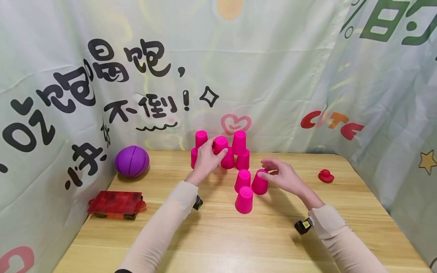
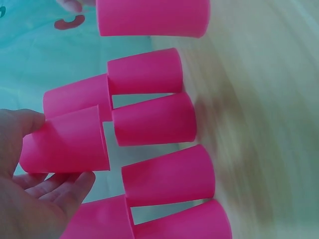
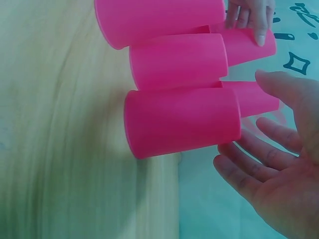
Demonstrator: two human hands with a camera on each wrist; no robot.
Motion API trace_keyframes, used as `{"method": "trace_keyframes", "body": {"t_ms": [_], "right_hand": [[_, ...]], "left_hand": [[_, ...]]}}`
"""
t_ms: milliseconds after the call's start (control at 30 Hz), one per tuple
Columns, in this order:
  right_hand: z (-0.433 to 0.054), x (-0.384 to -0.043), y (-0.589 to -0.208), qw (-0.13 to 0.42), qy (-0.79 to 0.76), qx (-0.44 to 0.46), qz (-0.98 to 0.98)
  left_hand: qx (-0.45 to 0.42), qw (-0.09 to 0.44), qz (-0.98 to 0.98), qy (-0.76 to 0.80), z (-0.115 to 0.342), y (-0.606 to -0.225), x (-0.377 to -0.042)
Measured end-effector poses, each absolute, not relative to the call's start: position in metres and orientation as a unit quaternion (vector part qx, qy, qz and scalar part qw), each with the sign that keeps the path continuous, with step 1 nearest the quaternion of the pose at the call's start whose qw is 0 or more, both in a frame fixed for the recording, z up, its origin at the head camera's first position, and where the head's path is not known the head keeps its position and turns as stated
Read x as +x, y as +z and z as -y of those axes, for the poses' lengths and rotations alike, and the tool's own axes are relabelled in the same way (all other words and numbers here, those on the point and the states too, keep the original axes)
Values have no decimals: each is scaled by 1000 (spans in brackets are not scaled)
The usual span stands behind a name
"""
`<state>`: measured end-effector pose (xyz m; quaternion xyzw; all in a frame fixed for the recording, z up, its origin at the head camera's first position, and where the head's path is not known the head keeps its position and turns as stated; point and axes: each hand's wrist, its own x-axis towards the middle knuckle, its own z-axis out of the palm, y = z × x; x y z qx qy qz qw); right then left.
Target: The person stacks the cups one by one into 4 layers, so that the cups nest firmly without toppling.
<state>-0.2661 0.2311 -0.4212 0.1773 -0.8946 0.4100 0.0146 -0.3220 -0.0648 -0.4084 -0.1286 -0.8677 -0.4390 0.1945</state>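
Note:
My left hand pinches an upside-down pink cup between thumb and fingers. In the left wrist view this held cup is level with the upper cups of the row. Behind it, a pink cup sits on top of the row, and another upper cup is at the left end. Lower cups stand side by side beneath them. My right hand, fingers spread and relaxed, is right at the top of a pink cup. Beside that one stand two more upturned cups, a rear one and a front one.
A purple ball lies at the back left of the wooden table, with a red toy car in front of it. Far to the right is a small red hat-shaped object. A printed curtain hangs behind.

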Motion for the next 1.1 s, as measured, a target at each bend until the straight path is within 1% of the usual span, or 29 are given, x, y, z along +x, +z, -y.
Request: {"method": "trace_keyframes", "body": {"t_ms": [200, 367, 567, 1100], "right_hand": [[-231, -265, -427, 11, 412, 175, 894], [-232, -264, -432, 20, 411, 179, 894], [-233, -262, -434, 16, 416, 181, 891], [-233, -259, -436, 19, 409, 170, 896]], "left_hand": [[-117, 180, 870, -443, 62, -402, -327], [-125, 188, 873, -433, 59, -399, -334], [-117, 196, 880, -417, 56, -398, -341], [-92, 185, 897, -391, 51, -399, -348]]}}
